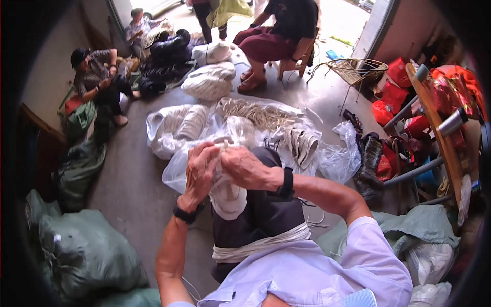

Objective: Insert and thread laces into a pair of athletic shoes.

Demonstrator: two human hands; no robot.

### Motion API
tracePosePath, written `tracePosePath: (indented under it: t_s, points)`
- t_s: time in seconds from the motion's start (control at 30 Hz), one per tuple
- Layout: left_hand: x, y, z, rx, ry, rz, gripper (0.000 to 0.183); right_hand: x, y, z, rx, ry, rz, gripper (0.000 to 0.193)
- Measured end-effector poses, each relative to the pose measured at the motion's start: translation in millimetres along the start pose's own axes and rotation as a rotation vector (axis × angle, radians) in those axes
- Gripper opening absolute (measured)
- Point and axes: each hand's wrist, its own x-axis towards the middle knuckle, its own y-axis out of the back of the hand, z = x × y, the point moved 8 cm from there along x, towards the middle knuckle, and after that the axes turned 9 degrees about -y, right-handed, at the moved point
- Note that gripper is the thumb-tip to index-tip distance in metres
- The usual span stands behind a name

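A white shoe upper (228,199) hangs over my thigh, its rounded end toward me. My left hand (200,171) grips its far part from the left side, fingers bent. Close beside it, my right hand (249,169) is closed with the fingertips pinched at the same end; what they pinch is hidden. Just beyond my hands, a bundle of cream laces (261,113) lies on clear plastic. To its right sits a stack of pale shoe uppers (302,148), and to its left more rolled pale uppers (179,123) rest in a plastic bag. White laces (261,245) lie across my lap.
Green sacks (92,250) stand at the lower left, and another green sack (409,225) at the right. A wire-frame stool (355,69) stands at the far right, near red bags (394,94) and a wooden-framed item (434,123). Several people sit or stand beyond, around white bundles (208,81).
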Motion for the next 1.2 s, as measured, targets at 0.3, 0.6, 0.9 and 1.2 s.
tracePosePath:
  t_s: [0.3,0.6,0.9,1.2]
  points:
    - [-2.5,2.0,-14.4,-0.133,0.058,-0.027,0.028,-16.4,90.3,28.3,-0.111,0.014,0.133,0.016]
    - [-2.0,0.7,14.2,-0.051,-0.054,-0.122,0.04,-51.2,159.8,121.4,-0.087,-0.328,0.25,0.01]
    - [-4.3,-8.9,21.2,0.07,-0.114,-0.249,0.02,-55.4,134.0,118.5,0.03,-0.362,0.254,0.01]
    - [-0.8,-6.4,19.8,0.068,-0.15,-0.305,0.015,-64.4,142.9,132.9,-0.019,-0.368,0.281,0.009]
